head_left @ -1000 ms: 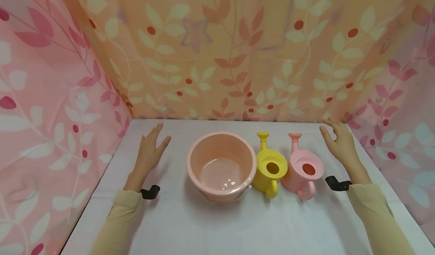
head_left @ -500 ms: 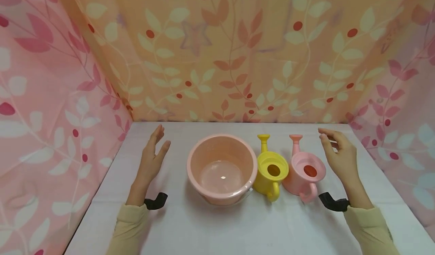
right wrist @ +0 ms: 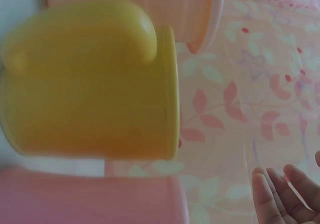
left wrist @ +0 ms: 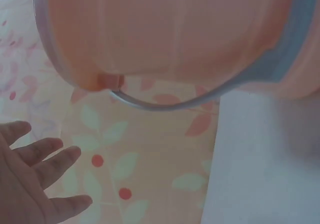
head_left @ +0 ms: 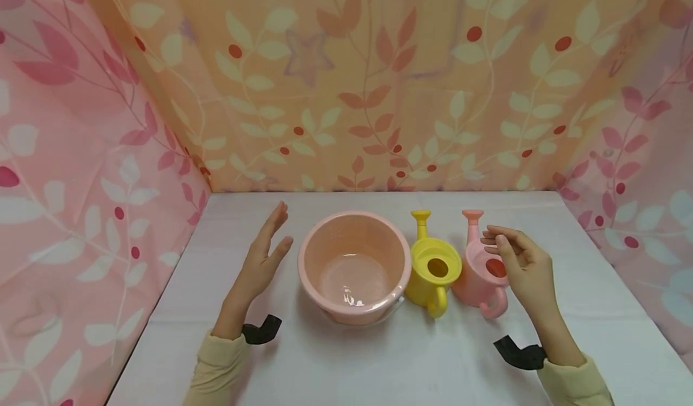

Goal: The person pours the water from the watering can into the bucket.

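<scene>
Standing pink watering can (head_left: 472, 286): upright on the white table (head_left: 400, 370), at the right of the group, with its spout to the far side and its handle to the near side.
Right hand (head_left: 527, 272): at the right side of this can, partly in front of it in the head view; the fingers are loosely bent, the thumb is apart, and they hold nothing. The right wrist view shows a gap between fingertips and can.
Yellow watering can (head_left: 422, 287): upright, just beside the pink one, on its left; spout also far, handle near.
Pink bucket (head_left: 346, 234): left of the yellow can, mouth upward, its pale handle (left wrist: 170, 107) low against the side.
Left hand (head_left: 263, 263): left of the bucket and apart from it, fingers stretched, thumb spread wide, holding nothing.
Wrists: each has a black piece (head_left: 262, 331) beside a beige sleeve (head_left: 219, 361).
Far side: orange cloth (head_left: 368, 81) with leaves and red berries.
</scene>
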The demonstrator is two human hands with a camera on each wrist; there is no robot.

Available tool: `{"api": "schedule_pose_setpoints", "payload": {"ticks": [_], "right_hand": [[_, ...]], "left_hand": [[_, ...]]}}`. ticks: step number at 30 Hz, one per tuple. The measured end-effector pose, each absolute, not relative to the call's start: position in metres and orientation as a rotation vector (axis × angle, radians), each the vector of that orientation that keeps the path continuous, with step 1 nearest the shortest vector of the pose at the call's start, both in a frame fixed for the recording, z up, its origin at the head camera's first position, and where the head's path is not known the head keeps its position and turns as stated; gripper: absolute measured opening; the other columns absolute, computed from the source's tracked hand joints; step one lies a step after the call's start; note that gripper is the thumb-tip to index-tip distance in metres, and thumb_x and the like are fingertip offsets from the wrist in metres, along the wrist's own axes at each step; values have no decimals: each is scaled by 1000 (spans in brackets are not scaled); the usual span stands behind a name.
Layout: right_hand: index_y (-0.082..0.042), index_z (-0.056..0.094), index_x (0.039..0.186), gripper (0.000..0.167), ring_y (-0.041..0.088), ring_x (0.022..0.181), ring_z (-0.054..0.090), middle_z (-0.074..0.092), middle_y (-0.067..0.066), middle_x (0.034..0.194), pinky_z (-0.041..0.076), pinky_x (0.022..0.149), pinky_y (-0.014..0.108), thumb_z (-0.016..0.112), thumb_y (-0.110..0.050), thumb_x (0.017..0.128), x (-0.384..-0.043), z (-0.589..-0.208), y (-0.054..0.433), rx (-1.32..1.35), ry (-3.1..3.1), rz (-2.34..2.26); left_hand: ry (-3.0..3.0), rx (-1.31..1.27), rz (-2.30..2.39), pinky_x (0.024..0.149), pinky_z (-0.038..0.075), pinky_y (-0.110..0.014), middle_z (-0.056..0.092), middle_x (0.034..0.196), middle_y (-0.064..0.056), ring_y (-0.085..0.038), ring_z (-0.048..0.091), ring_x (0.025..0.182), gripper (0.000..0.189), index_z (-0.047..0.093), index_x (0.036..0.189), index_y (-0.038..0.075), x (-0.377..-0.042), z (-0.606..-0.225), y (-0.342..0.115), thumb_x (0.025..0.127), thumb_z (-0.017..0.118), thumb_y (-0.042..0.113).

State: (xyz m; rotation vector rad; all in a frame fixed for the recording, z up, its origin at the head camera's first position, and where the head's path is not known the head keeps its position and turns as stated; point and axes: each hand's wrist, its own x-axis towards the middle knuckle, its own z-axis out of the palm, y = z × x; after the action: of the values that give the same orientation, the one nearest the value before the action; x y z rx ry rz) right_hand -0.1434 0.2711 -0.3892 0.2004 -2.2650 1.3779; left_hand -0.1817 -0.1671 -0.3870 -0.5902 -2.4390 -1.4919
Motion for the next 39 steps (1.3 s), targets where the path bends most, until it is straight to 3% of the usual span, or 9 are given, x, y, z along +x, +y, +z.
{"api": "schedule_pose_setpoints", "payload": {"ticks": [5,8,11,13,18,25,39], "right_hand": [[-1,59,117,25,0,86,64,65,-11,100,49,74,11,51,-4,94,-133,-395,259,260,-2300,1397],[-2,60,116,25,2,81,64,66,1,96,49,73,11,52,-2,93,-127,-402,252,278,-2327,1383],[-1,61,114,24,5,75,64,66,12,93,48,72,9,54,1,91,-122,-412,244,283,-2365,1345],[0,62,113,24,6,73,64,66,15,90,48,72,8,56,1,90,-118,-418,239,272,-2384,1337],[-4,64,108,23,3,72,64,68,10,82,48,69,9,62,2,86,-110,-427,230,246,-2413,1309],[-9,66,92,14,4,68,63,68,4,79,50,62,12,69,-1,81,-107,-445,228,159,-2431,1292],[-10,61,86,9,1,69,61,63,-1,81,51,60,16,69,-9,83,-101,-467,214,15,-2462,1355]], "left_hand": [[-2472,-724,-1475,108,18,-57,19,154,0,-22,23,140,65,16,149,22,-191,-401,-166,95,52,21],[-2511,-764,-1470,109,17,-56,16,154,4,-19,17,141,66,15,149,24,-191,-405,-161,95,52,24],[-2551,-785,-1474,110,15,-55,13,155,6,-18,12,142,67,15,150,22,-188,-404,-156,94,53,21],[-2560,-800,-1490,110,14,-56,13,155,0,-22,11,142,67,16,149,16,-183,-398,-151,94,53,21],[-2567,-820,-1519,110,14,-57,14,155,-8,-27,11,142,65,18,148,8,-174,-381,-141,94,53,17],[-2605,-847,-1525,108,14,-59,12,155,-7,-29,9,142,63,20,148,9,-172,-380,-138,95,51,22],[-2624,-849,-1479,109,16,-56,15,154,-9,-30,13,142,66,21,147,6,-171,-381,-135,91,55,13]]}}
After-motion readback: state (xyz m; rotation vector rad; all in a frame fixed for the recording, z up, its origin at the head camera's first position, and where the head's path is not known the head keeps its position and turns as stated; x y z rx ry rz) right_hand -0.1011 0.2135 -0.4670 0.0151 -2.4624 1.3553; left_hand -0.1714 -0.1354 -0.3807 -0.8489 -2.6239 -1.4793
